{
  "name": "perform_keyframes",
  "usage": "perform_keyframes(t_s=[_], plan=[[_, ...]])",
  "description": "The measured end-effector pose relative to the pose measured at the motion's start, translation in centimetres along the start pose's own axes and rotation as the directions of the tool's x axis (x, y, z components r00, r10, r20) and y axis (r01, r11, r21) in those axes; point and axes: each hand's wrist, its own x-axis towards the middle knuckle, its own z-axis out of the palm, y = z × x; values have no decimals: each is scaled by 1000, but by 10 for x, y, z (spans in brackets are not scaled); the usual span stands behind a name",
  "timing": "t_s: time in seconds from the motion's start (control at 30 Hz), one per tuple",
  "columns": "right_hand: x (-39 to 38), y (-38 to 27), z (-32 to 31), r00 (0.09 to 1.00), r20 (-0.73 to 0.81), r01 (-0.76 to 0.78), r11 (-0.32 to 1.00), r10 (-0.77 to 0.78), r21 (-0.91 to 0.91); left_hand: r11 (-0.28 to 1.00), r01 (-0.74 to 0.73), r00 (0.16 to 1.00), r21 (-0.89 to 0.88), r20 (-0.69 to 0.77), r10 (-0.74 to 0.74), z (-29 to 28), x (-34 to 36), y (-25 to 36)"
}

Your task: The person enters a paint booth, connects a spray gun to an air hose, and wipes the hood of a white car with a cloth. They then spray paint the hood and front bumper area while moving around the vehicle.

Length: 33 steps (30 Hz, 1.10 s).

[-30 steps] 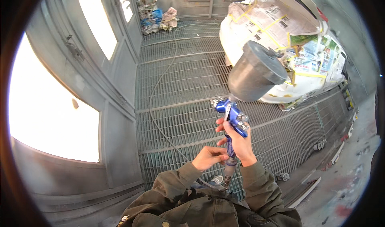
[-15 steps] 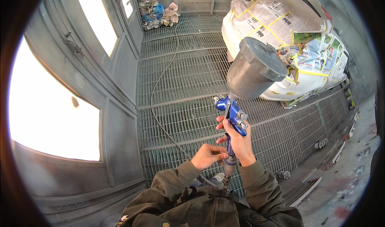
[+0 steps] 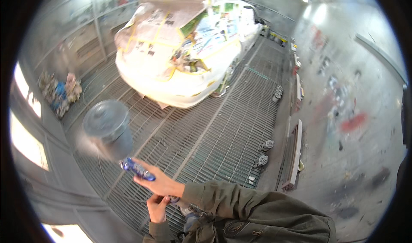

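Note:
My right hand [image 3: 159, 181] is wrapped around the grip of a blue spray gun [image 3: 139, 170], which points off to the left. On top of the gun sits a large grey paint cup [image 3: 107, 125] with a lid. My left hand [image 3: 158, 208] is closed just below, thumb and fingers pinched at the fitting under the gun's handle; the right wrist partly hides that spot. Whitish haze blurs the air beside the cup. Farther off stands a white car [image 3: 161, 90], its raised lid and rear covered with newspaper [image 3: 150, 32] and yellow tape.
Metal floor grating [image 3: 206, 144] runs under everything. Crumpled paper and plastic [image 3: 60, 92] lie piled at the left wall. Small cans [image 3: 262, 160] and a long pale strip [image 3: 295, 157] line the right side, by a paint-spattered wall [image 3: 343, 123]. A thin hose [image 3: 102, 170] trails on the floor.
My view has swung right, bringing the car and right wall further in. The spray gun and both hands now appear lower and left, still together. Haze shows beside the cup.

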Motion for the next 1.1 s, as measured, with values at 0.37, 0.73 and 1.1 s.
perform_keyframes(t_s=[0.37, 0.73, 1.1], plan=[[-4, -24, -14, 922, 213, -369, 902, 324, 225, 997, -74, 995, 35, 63, 72, -17, 7, -25], [7, -19, -15, 922, 182, -383, 873, 341, 302, 748, -164, 982, 643, 34, 186, 7, 2, 44], [-4, -24, -34, 877, 245, -472, 834, 413, 286, 99, -636, 658, 765, 472, 586, 55, 35, 156]])
